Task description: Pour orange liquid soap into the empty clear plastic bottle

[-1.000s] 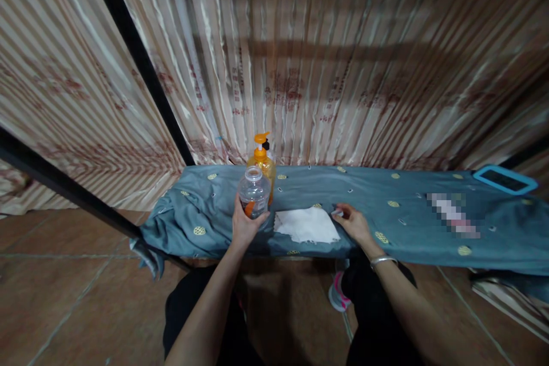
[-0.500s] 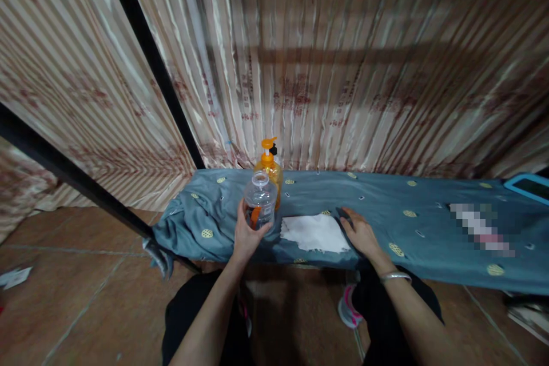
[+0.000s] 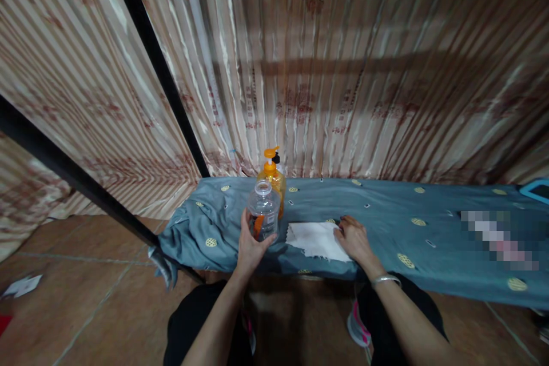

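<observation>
- On the blue cloth (image 3: 386, 223), near its front edge, a clear bottle (image 3: 263, 218) stands upright with no cap on top.
- Something orange shows low down inside the bottle.
- The left hand (image 3: 251, 246) wraps around the bottle's lower part from the near side, thumb on one side and fingers on the other.
- Just to the right of the bottle lies a white cloth (image 3: 316, 239), flat on the blue cloth.
- The right hand (image 3: 354, 240) rests on the right edge of the white cloth, fingers bent and pressing down on it. I cannot tell if it pinches the cloth or only touches it.
- A silver bracelet (image 3: 385, 279) sits on the right wrist.
- Right behind the bottle stands an orange pump bottle (image 3: 273, 174), touching or almost touching it.
- The blue cloth has small yellow spots and covers a long low table.
- A striped pink curtain (image 3: 321, 68) hangs behind the table.
- Black bars (image 3: 163, 80) cross in front of the curtain on the left.
- Brown floor tiles (image 3: 86, 297) show below, with the person's dark trousers and a pink and white shoe (image 3: 355, 329).
</observation>
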Tool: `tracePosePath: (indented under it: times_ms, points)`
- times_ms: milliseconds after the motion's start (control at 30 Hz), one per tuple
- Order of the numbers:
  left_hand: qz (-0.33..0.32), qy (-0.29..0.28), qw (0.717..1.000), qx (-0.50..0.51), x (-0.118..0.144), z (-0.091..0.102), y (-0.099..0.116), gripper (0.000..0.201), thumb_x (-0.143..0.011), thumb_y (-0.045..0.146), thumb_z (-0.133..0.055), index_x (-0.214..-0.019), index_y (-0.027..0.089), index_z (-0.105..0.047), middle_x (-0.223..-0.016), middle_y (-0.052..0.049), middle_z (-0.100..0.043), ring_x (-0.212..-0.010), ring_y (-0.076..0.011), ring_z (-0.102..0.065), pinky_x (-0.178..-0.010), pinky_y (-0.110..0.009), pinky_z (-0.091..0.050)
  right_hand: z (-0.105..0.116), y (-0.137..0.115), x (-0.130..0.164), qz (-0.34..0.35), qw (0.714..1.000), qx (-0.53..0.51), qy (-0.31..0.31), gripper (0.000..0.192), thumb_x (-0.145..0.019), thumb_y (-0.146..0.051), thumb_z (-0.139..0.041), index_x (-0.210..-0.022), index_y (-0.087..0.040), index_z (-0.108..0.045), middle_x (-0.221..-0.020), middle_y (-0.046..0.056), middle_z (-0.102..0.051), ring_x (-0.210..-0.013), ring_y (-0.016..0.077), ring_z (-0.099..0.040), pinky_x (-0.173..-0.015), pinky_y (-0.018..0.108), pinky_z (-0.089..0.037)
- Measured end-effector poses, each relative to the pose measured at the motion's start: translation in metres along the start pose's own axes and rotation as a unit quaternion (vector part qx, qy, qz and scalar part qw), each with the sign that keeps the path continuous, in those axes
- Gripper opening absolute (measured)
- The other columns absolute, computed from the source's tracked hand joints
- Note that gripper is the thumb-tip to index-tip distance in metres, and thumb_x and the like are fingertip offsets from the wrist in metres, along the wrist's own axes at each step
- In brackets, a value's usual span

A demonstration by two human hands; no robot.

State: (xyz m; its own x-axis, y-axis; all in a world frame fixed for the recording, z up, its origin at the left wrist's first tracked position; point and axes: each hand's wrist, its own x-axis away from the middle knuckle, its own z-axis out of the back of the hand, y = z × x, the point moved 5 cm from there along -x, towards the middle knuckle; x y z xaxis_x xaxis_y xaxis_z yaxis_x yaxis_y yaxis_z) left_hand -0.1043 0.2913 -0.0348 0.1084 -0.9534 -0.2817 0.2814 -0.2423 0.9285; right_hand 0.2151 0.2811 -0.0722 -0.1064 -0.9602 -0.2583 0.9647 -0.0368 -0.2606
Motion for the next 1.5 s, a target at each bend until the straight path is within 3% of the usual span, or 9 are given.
tracePosePath:
  times_ms: [167, 367, 500, 600, 667, 833, 967, 1200, 1500]
  points:
    - [-0.007, 0.009, 1.0, -0.016, 0.0, 0.004, 0.0, 0.107, -0.059, 0.036, -0.081, -0.145, 0.019, -0.02, -0.142, -0.017, -0.044, -0.133, -0.0305, -0.043, -0.112, -0.049, -0.034, 0.004, -0.001, 0.006, -0.022, 0.999, -0.021, 0.031, 0.02, -0.088, -0.027, -0.063, -0.106, -0.019, -0.063, -0.125, 0.008, -0.061, -0.116, 0.029, -0.056, -0.096, 0.055, -0.046]
    - [-0.06, 0.07, 0.995, -0.032, -0.003, 0.024, 0.007, 0.105, -0.062, 0.044, -0.079, -0.146, 0.016, -0.021, -0.151, -0.019, -0.031, -0.143, -0.0325, -0.025, -0.118, -0.052, -0.019, 0.026, -0.017, 0.007, -0.021, 0.99, -0.107, 0.084, 0.037, -0.088, -0.025, -0.062, -0.124, -0.019, -0.054, -0.137, 0.011, -0.052, -0.124, 0.034, -0.048, -0.1, 0.061, -0.04]
    - [-0.077, 0.086, 0.993, 0.012, -0.004, 0.032, 0.011, 0.086, -0.08, 0.05, -0.06, -0.147, 0.017, -0.019, -0.155, -0.016, -0.025, -0.145, -0.0274, -0.02, -0.12, -0.047, -0.013, 0.059, -0.06, -0.011, 0.044, 0.974, -0.205, 0.086, 0.037, -0.091, -0.031, -0.059, -0.126, -0.021, -0.053, -0.133, 0.011, -0.056, -0.122, 0.0317, -0.052, -0.1, 0.058, -0.043]
    - [-0.056, 0.101, 0.993, 0.03, -0.005, 0.033, 0.008, 0.075, -0.087, 0.05, -0.049, -0.148, 0.018, -0.019, -0.155, -0.014, -0.024, -0.146, -0.0247, -0.02, -0.121, -0.043, -0.012, 0.084, -0.102, -0.041, 0.084, 0.953, -0.281, 0.079, 0.039, -0.093, -0.037, -0.055, -0.128, -0.022, -0.051, -0.127, 0.01, -0.061, -0.107, 0.0274, -0.062, -0.092, 0.053, -0.05]
    - [-0.043, 0.108, 0.993, 0.032, -0.007, 0.033, 0.005, 0.071, -0.089, 0.048, -0.045, -0.148, 0.019, -0.018, -0.155, -0.013, -0.024, -0.145, -0.0242, -0.02, -0.121, -0.044, -0.013, 0.094, -0.13, -0.067, 0.115, 0.935, -0.327, 0.072, 0.039, -0.092, -0.036, -0.057, -0.127, -0.021, -0.051, -0.127, 0.01, -0.062, -0.111, 0.0281, -0.061, -0.094, 0.054, -0.049]
    - [-0.025, 0.113, 0.993, 0.029, -0.01, 0.036, 0.002, 0.07, -0.09, 0.046, -0.043, -0.148, 0.019, -0.017, -0.156, -0.013, -0.024, -0.145, -0.024, -0.02, -0.12, -0.046, -0.014, 0.088, -0.179, -0.127, 0.154, 0.902, -0.401, 0.034, 0.035, -0.088, -0.032, -0.063, -0.12, -0.02, -0.057, -0.121, 0.008, -0.064, -0.106, 0.0273, -0.063, -0.09, 0.052, -0.051]
    - [-0.025, 0.114, 0.992, 0.038, -0.01, 0.04, 0.001, 0.071, -0.089, 0.048, -0.046, -0.148, 0.02, -0.018, -0.155, -0.013, -0.025, -0.145, -0.0235, -0.021, -0.12, -0.044, -0.014, 0.076, -0.198, -0.147, 0.182, 0.885, -0.429, -0.004, 0.026, -0.089, -0.032, -0.062, -0.111, -0.018, -0.061, -0.113, 0.007, -0.067, -0.098, 0.0248, -0.065, -0.085, 0.049, -0.054]
    - [-0.034, 0.122, 0.991, 0.039, -0.011, 0.045, 0.005, 0.073, -0.088, 0.049, -0.047, -0.148, 0.018, -0.018, -0.155, -0.014, -0.025, -0.145, -0.0239, -0.021, -0.12, -0.044, -0.014, 0.076, -0.199, -0.145, 0.202, 0.867, -0.455, -0.011, 0.019, -0.088, -0.033, -0.063, -0.098, -0.017, -0.064, -0.097, 0.003, -0.069, -0.083, 0.0202, -0.066, -0.075, 0.042, -0.056]
    - [-0.064, 0.154, 0.986, 0.003, -0.012, 0.066, 0.02, 0.074, -0.088, 0.053, -0.045, -0.147, 0.015, -0.02, -0.149, -0.016, -0.034, -0.141, -0.0281, -0.027, -0.119, -0.048, -0.016, 0.132, -0.151, -0.127, 0.175, 0.869, -0.46, 0.05, 0.017, -0.087, -0.032, -0.064, -0.094, -0.017, -0.064, -0.091, 0.001, -0.068, -0.078, 0.0189, -0.065, -0.073, 0.04, -0.054]
